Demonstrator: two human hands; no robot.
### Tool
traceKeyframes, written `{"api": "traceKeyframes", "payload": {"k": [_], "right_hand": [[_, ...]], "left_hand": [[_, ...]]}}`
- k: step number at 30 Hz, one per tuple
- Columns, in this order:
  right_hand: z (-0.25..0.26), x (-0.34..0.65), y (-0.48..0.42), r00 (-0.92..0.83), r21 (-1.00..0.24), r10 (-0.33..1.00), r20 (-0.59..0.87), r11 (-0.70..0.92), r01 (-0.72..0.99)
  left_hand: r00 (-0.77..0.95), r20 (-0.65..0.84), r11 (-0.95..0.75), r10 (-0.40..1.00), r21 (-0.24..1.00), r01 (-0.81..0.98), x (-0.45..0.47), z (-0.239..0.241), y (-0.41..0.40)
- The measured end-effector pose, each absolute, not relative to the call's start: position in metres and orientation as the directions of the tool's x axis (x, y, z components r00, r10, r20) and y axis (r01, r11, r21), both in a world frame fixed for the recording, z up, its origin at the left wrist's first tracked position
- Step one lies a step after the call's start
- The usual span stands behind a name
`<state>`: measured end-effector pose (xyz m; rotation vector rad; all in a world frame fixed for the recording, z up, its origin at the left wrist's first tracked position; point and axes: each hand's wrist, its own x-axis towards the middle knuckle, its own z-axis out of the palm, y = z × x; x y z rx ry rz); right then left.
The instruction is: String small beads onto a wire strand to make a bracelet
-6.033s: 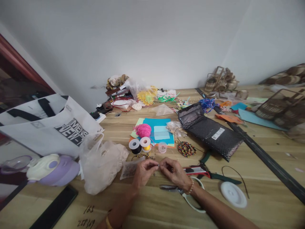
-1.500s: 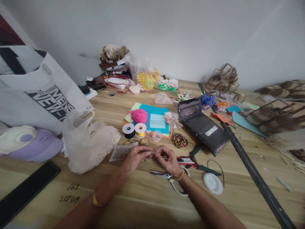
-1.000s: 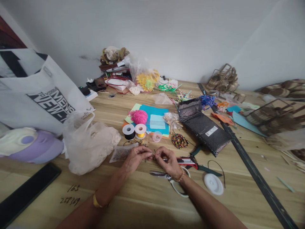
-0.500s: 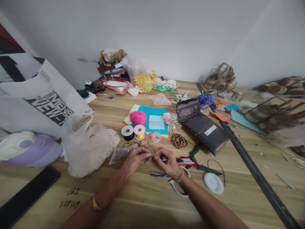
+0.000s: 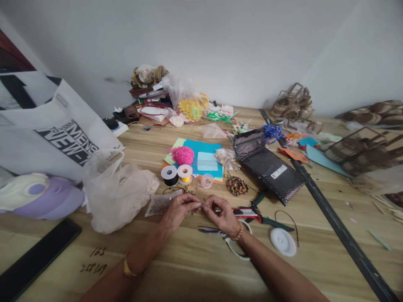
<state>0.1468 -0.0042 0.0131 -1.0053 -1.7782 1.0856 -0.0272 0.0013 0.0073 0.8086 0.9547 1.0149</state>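
My left hand [image 5: 179,209] and my right hand [image 5: 223,214] meet fingertip to fingertip low over the wooden table [image 5: 195,268]. Both are closed in a pinch on something tiny between them, perhaps a thin wire with a bead; I cannot make it out. A small clear packet of beads [image 5: 160,203] lies just left of my left hand. White-handled scissors [image 5: 226,239] rest under my right wrist, and red-handled pliers [image 5: 248,212] lie just to its right. A coil of coloured beads [image 5: 236,185] and two thread spools, black [image 5: 170,175] and yellow [image 5: 184,173], sit just beyond my hands.
A crumpled plastic bag [image 5: 116,191] and a white tote bag [image 5: 53,134] fill the left. A black mesh pouch [image 5: 267,165], a white disc [image 5: 283,241], a long black bar [image 5: 333,226] and wicker baskets [image 5: 359,153] lie right. Coloured paper [image 5: 201,157] and pink yarn [image 5: 183,155] sit centre.
My hands have stayed pinched together at the same spot. The view has only shifted slightly; six seconds ago it pointed further left and a little lower.
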Motion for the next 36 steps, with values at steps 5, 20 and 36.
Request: {"api": "traceKeyframes", "payload": {"k": [5,20,36], "right_hand": [[0.0128,0.1467,-0.0039,-0.358,-0.923,0.906,0.227,0.318,0.218],[0.0129,0.1467,-0.0039,-0.364,-0.929,0.909,0.203,0.296,0.220],[0.0125,0.1469,-0.0039,-0.374,-0.931,0.906,0.197,0.293,0.219]], "left_hand": [[0.220,-0.251,0.310,0.943,0.903,-0.299,-0.0279,0.0043,0.0016],[0.212,-0.263,0.316,0.941,0.906,-0.283,-0.0272,0.0035,0.0021],[0.217,-0.282,0.337,0.934,0.899,-0.281,-0.0283,0.0004,0.0015]]}}
